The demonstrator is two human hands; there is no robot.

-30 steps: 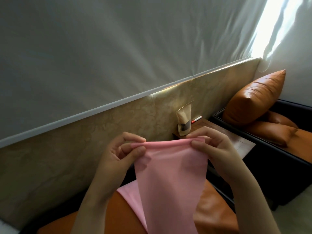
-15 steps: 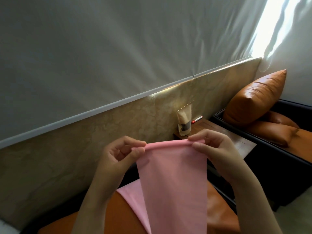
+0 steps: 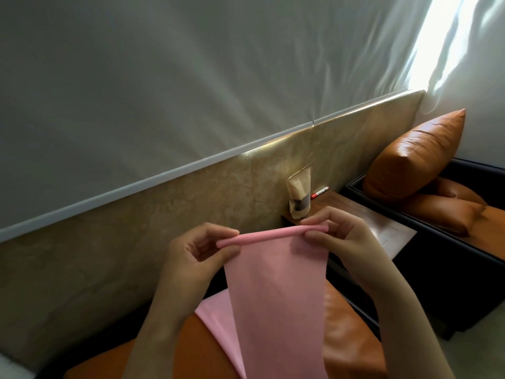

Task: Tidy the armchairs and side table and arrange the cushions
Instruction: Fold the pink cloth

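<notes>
I hold a pink cloth [image 3: 276, 302] up in front of me, its top edge rolled into a thin tube. My left hand [image 3: 196, 253] pinches the roll's left end and my right hand [image 3: 344, 236] pinches its right end. The cloth hangs down onto the orange seat cushion [image 3: 347, 337] of the near armchair. Behind my hands stands the wooden side table [image 3: 382, 228]. On the far armchair [image 3: 448, 258] an orange back cushion [image 3: 412, 157] leans upright, with a smaller orange cushion [image 3: 442, 214] lying below it.
A brown paper pouch [image 3: 299, 195] stands at the side table's back corner, with a red-and-white marker [image 3: 319, 192] beside it. A marbled panel [image 3: 136, 242] and white curtain [image 3: 191, 77] run behind the chairs. Pale floor [image 3: 489, 337] shows at the lower right.
The cloth's top edge has been rolled tighter between my fingers, and the roll now looks thicker. Both hands stay at about the same place.
</notes>
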